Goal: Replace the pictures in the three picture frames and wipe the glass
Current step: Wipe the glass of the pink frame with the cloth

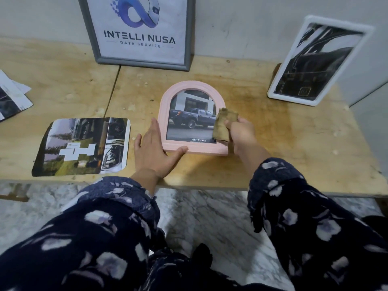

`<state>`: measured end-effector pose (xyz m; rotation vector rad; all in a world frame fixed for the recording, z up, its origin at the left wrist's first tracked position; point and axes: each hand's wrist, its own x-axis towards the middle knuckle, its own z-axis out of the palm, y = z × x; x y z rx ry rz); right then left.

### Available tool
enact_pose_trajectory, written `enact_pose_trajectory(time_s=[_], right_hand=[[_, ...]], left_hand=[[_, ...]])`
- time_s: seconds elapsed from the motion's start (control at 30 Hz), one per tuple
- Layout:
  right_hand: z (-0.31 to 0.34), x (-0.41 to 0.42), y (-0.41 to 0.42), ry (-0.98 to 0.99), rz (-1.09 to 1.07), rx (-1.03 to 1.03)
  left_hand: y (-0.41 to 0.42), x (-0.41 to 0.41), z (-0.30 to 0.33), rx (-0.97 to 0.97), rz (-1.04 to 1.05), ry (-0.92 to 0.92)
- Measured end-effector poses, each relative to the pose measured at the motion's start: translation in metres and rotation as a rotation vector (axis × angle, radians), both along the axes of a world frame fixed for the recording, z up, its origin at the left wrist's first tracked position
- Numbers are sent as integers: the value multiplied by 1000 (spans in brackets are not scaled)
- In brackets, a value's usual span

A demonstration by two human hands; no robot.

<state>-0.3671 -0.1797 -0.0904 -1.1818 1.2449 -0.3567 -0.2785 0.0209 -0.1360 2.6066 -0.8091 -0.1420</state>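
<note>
The pink frame (193, 117) lies flat on the table (294, 133) right in front of me, its long axis running away from me, arch at the far end. My left hand (153, 150) rests open on its near-left corner, while my right hand (241, 133) is clamped on the cloth (223, 124). The cloth sits on the glass's right edge, so I judge the wipe should run leftward.
</note>
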Motion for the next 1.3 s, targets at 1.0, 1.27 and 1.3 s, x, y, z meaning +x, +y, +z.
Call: enact_pose_trajectory(time_s=[1.0, 1.27, 1.3], right_hand=[[53, 245, 188, -32, 588, 207], [-20, 359, 178, 45, 627, 93], [-15, 365, 182, 47, 652, 76]], left_hand=[[229, 163, 81, -730, 1138, 306], [273, 184, 87, -784, 1339, 209], [276, 187, 88, -788, 1364, 204]])
